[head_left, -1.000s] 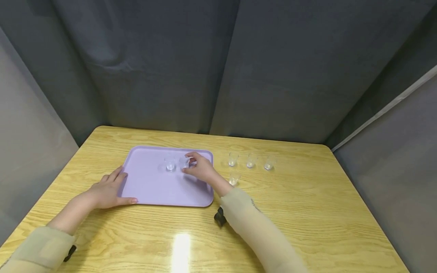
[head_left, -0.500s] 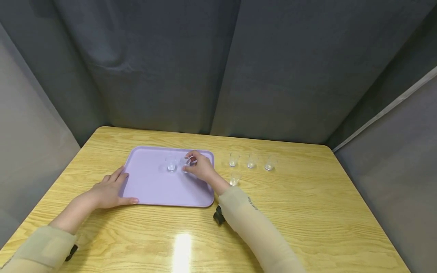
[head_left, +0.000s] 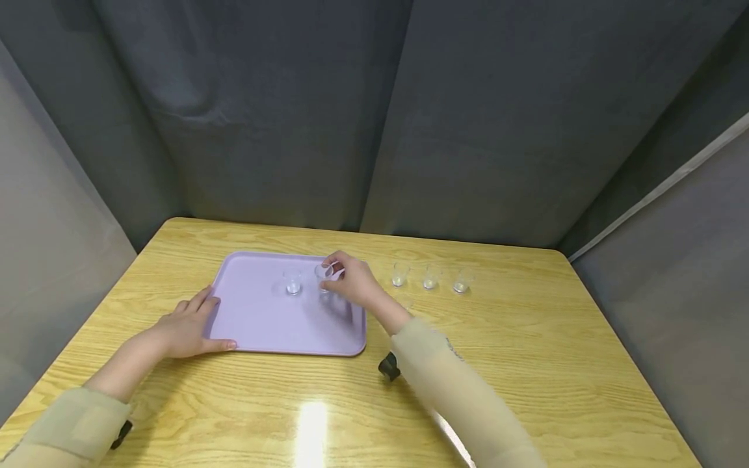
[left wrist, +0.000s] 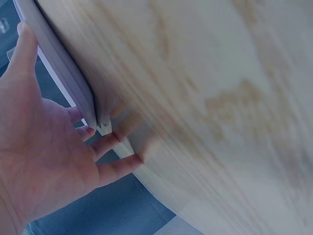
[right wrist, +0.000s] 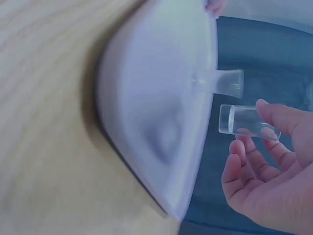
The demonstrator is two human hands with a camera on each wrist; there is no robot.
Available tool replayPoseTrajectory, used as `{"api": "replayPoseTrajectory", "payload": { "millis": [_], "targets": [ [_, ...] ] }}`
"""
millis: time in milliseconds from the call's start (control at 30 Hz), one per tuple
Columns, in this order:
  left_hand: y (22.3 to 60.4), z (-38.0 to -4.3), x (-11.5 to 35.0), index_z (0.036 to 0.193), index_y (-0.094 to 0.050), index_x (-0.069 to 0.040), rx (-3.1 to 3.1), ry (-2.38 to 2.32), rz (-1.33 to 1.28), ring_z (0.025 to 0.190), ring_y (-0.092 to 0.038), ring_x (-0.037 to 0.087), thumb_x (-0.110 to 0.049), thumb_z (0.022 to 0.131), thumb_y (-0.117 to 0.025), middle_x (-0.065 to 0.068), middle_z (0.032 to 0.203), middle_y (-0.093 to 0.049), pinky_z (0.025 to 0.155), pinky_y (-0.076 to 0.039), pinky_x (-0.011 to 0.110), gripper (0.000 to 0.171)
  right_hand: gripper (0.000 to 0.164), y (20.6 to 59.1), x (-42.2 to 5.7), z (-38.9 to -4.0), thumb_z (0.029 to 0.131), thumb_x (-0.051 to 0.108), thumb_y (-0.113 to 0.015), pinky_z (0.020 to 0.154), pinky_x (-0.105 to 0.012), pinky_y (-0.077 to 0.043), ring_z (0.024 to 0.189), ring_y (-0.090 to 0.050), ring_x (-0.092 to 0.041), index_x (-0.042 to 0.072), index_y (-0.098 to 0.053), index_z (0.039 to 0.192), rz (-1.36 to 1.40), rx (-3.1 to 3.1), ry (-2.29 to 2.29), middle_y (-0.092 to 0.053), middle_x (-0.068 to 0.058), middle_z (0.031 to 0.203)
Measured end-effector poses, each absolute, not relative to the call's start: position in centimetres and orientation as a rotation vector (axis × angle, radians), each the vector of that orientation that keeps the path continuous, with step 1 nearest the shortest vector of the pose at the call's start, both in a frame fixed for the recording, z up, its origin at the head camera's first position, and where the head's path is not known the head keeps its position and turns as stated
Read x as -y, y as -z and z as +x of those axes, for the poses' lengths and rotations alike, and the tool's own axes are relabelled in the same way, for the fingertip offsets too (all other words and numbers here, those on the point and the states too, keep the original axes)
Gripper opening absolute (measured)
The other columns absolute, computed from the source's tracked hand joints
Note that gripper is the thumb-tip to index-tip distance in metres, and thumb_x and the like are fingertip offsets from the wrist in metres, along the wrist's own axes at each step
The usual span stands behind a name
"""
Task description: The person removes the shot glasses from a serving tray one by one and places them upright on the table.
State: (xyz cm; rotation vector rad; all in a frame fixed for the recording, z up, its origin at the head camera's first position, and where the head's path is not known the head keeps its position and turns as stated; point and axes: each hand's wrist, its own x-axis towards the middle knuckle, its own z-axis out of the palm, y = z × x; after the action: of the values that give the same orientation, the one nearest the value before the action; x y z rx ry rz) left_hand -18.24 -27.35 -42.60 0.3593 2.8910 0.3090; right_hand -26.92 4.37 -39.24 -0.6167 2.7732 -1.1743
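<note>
Pinching a clear cup [right wrist: 239,121] in the right hand [head_left: 354,281] over the purple tray [head_left: 275,325] at two o'clock, risking toppling the standing cup [head_left: 293,284] at twelve by drifting sideways! Resting the left hand [head_left: 186,328], fingers extended, at nine, working on a wood-grain table [head_left: 526,357], facing dark curtains [head_left: 263,130] at twelve.
</note>
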Motion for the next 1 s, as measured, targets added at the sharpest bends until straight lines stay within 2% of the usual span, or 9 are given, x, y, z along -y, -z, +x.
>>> {"api": "replayPoseTrajectory", "payload": {
  "millis": [200, 567, 1000],
  "targets": [
    [42.5, -18.2, 27.3, 0.141, -0.029, 0.009, -2.888, -0.310, 0.351, 0.126, -0.027, 0.056, -0.075, 0.071, -0.059, 0.032, 0.150, -0.013, 0.088, -0.034, 0.070, 0.113, 0.035, 36.4, -6.1, -26.3, 0.078, 0.018, -0.078, 0.067, -0.024, -0.047, 0.083, -0.059, -0.019, 0.011, -0.062, 0.108, -0.626, -2.720, 1.185, -0.064, -0.004, 0.095],
    [42.7, -18.2, 27.6, 0.140, -0.031, 0.009, -2.902, -0.330, 0.354, 0.126, -0.028, 0.056, -0.073, 0.072, -0.061, 0.031, 0.150, -0.014, 0.088, -0.033, 0.071, 0.110, 0.036, 31.6, -9.9, -24.5, 0.081, 0.020, -0.075, 0.069, -0.026, -0.048, 0.081, -0.057, -0.017, 0.008, -0.061, 0.112, -0.776, -2.696, 1.125, -0.064, -0.007, 0.101],
    [42.6, -18.2, 27.6, 0.140, -0.030, 0.009, -2.899, -0.304, 0.374, 0.125, -0.030, 0.055, -0.076, 0.071, -0.058, 0.032, 0.150, -0.013, 0.086, -0.036, 0.069, 0.113, 0.034, 28.5, -15.5, -22.2, 0.082, 0.018, -0.075, 0.063, -0.030, -0.048, 0.081, -0.057, -0.017, 0.010, -0.061, 0.112, -0.806, -2.779, 1.087, -0.066, 0.000, 0.095]
  ]
}}
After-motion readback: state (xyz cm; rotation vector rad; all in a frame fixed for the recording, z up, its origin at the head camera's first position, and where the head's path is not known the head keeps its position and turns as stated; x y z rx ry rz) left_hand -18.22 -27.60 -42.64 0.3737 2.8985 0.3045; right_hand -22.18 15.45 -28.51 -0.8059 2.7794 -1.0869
